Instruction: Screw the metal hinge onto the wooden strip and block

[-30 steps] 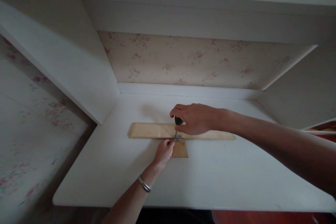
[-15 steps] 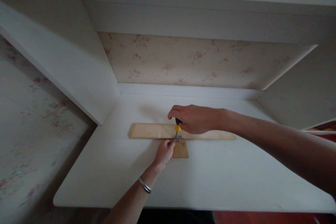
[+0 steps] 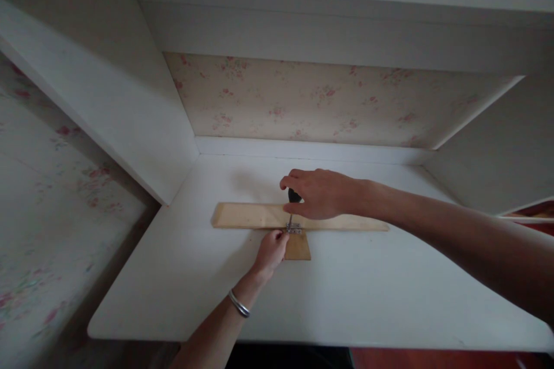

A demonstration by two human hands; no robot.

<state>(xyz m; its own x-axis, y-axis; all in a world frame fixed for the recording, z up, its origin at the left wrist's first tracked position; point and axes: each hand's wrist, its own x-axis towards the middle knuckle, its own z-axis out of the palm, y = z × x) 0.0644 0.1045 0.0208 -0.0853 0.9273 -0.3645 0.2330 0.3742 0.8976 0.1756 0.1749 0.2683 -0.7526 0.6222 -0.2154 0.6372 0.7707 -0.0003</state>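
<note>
A long pale wooden strip lies across the white desk. A small wooden block butts against its near edge, joined by a small metal hinge. My right hand is closed round the dark handle of a screwdriver, held upright with its tip on the hinge. My left hand, with a silver bangle on the wrist, pinches the hinge and block at their left side.
The desk sits in an alcove with white side panels and a flowered back wall. A white shelf runs overhead. The desk's front edge is close to me.
My right hand has turned slightly on the screwdriver; the yellow part of the handle seen half a second ago is covered again. The wood and my left hand stay put.
</note>
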